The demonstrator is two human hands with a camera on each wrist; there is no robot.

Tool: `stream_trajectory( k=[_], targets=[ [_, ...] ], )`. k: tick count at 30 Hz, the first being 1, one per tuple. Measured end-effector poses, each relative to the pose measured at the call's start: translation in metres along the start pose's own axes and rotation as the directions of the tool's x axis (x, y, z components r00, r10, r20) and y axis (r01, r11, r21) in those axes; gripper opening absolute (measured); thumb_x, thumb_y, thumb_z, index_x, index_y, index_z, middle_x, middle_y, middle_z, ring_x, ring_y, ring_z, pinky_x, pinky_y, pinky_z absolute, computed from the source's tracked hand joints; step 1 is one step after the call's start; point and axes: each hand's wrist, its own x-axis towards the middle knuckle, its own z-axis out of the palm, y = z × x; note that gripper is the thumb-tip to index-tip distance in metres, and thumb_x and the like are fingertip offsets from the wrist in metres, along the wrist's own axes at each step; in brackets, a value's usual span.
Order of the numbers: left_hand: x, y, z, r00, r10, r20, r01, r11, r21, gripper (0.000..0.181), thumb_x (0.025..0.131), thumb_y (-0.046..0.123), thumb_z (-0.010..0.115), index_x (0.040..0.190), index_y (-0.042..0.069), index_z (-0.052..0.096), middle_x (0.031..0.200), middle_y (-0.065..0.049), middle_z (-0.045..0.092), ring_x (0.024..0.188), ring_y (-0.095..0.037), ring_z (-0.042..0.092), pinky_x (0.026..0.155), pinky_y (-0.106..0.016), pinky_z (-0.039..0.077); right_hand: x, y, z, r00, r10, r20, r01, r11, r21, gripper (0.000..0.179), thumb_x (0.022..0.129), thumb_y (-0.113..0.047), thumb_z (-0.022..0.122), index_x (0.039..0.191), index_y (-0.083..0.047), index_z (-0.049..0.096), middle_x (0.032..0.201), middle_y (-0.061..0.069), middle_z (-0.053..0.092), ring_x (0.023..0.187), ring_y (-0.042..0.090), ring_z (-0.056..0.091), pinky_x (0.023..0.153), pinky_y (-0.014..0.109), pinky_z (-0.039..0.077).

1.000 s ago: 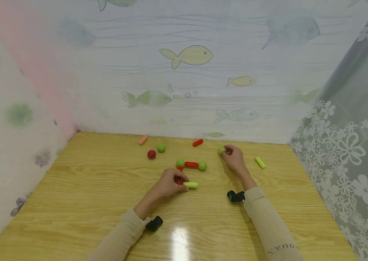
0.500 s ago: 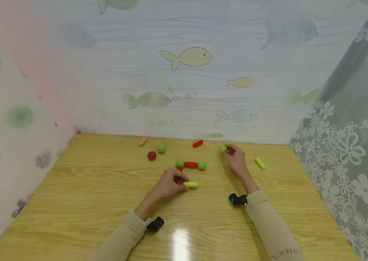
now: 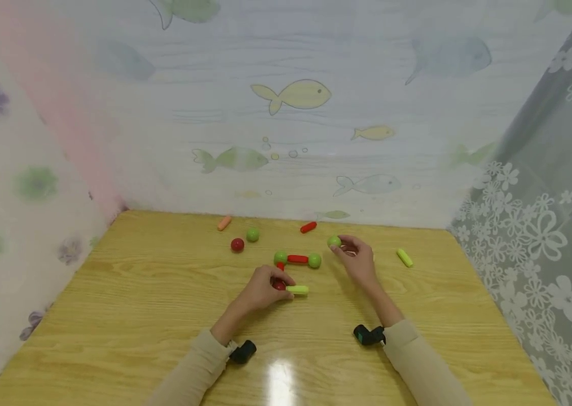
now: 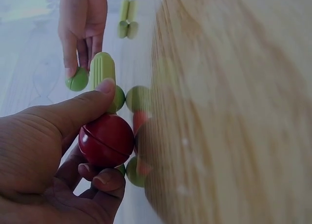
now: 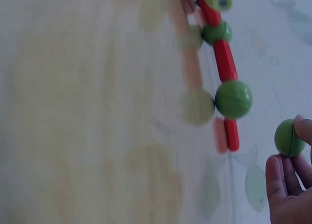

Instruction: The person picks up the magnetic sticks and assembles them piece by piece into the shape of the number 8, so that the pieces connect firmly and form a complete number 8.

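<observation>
Near the middle of the table point(image 3: 128, 316), toward its back edge, a dark red ball point(image 3: 279, 286) is linked by a short red rod point(image 3: 280, 265) to a corner green ball point(image 3: 280, 257). From there a long red rod point(image 3: 298, 259) is set parallel to the back edge, and an end green ball point(image 3: 314, 260) is carried on its tip. A yellow-green rod point(image 3: 297, 290) is pointed from the dark red ball toward the right edge. Slightly nearer the back-right corner, apart from the end green ball, a held green ball point(image 3: 334, 241) is seen.

Farther out, a loose red ball point(image 3: 237, 245) and a loose green ball point(image 3: 253, 234) are found near each other toward the back-left corner. Close to the back edge, an orange rod point(image 3: 224, 223) and a loose red rod point(image 3: 308, 227) are left lying; a loose yellow-green rod point(image 3: 405, 258) is placed toward the right edge.

By the left hand point(image 3: 260, 288), the dark red ball is gripped, the thumb being laid on the yellow-green rod; the short red rod is partly covered. By the right hand point(image 3: 360, 264), the held green ball is pinched between thumb and fingertips.
</observation>
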Motion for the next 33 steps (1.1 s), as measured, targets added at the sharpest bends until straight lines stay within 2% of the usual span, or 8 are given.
stream_trajectory(
  k=[8, 15, 20, 25, 29, 33],
  targets=[
    [0.000, 0.000, -0.001, 1.000, 0.010, 0.001, -0.010, 1.000, 0.003, 0.015, 0.080, 0.006, 0.087, 0.094, 0.006, 0.080, 0.086, -0.004, 0.068, 0.074, -0.014, 0.051, 0.065, -0.023, 0.043, -0.024, -0.007, 0.009, 0.989, 0.104, 0.103, -0.103, 0.995, -0.013, 0.042, 0.097, -0.024, 0.072, 0.132, -0.001, 0.064, 0.125, 0.016, 0.066, 0.108, 0.020, 0.062, 0.086, 0.020, 0.052],
    [0.002, -0.003, -0.002, 1.000, 0.016, 0.006, -0.016, 1.000, 0.013, 0.015, 0.079, 0.007, 0.087, 0.093, 0.008, 0.080, 0.090, -0.002, 0.070, 0.076, -0.013, 0.052, 0.066, -0.022, 0.043, -0.038, -0.011, 0.014, 0.967, 0.163, 0.196, -0.172, 0.985, 0.025, 0.043, 0.096, -0.018, 0.072, 0.134, -0.001, 0.062, 0.126, 0.018, 0.066, 0.111, 0.024, 0.066, 0.087, 0.025, 0.054],
    [0.001, -0.003, -0.003, 1.000, 0.024, 0.002, -0.024, 1.000, 0.009, 0.015, 0.079, 0.007, 0.087, 0.093, 0.007, 0.080, 0.088, -0.003, 0.070, 0.074, -0.012, 0.051, 0.065, -0.022, 0.042, -0.044, -0.012, 0.014, 0.940, 0.160, 0.300, -0.179, 0.983, 0.037, 0.042, 0.097, -0.012, 0.070, 0.134, 0.006, 0.060, 0.125, 0.022, 0.066, 0.109, 0.025, 0.068, 0.087, 0.026, 0.055],
    [0.001, -0.004, -0.002, 1.000, 0.024, -0.003, -0.024, 1.000, -0.002, 0.016, 0.079, 0.006, 0.087, 0.093, 0.007, 0.080, 0.085, -0.004, 0.069, 0.070, -0.009, 0.049, 0.063, -0.021, 0.042, -0.046, -0.008, 0.012, 0.903, 0.161, 0.399, -0.199, 0.978, 0.055, 0.043, 0.098, -0.013, 0.068, 0.134, 0.009, 0.057, 0.125, 0.023, 0.066, 0.103, 0.012, 0.067, 0.086, 0.024, 0.054],
    [0.001, -0.003, -0.003, 1.000, 0.022, 0.002, -0.022, 1.000, -0.020, 0.015, 0.080, 0.004, 0.086, 0.094, 0.006, 0.080, 0.088, -0.006, 0.069, 0.071, -0.008, 0.050, 0.062, -0.020, 0.043, -0.047, -0.004, 0.011, 0.880, 0.156, 0.448, -0.223, 0.970, 0.099, 0.045, 0.099, -0.012, 0.067, 0.136, 0.011, 0.054, 0.127, 0.025, 0.065, 0.104, 0.012, 0.068, 0.085, 0.028, 0.057],
    [0.001, -0.003, -0.003, 1.000, 0.027, 0.003, -0.027, 0.999, -0.024, 0.015, 0.080, 0.004, 0.086, 0.093, 0.005, 0.080, 0.090, -0.005, 0.070, 0.073, -0.010, 0.051, 0.063, -0.020, 0.043, -0.047, 0.000, 0.009, 0.865, 0.159, 0.476, -0.233, 0.967, 0.100, 0.046, 0.100, -0.014, 0.066, 0.136, 0.011, 0.053, 0.125, 0.021, 0.066, 0.103, 0.015, 0.068, 0.085, 0.029, 0.059]
  ],
)
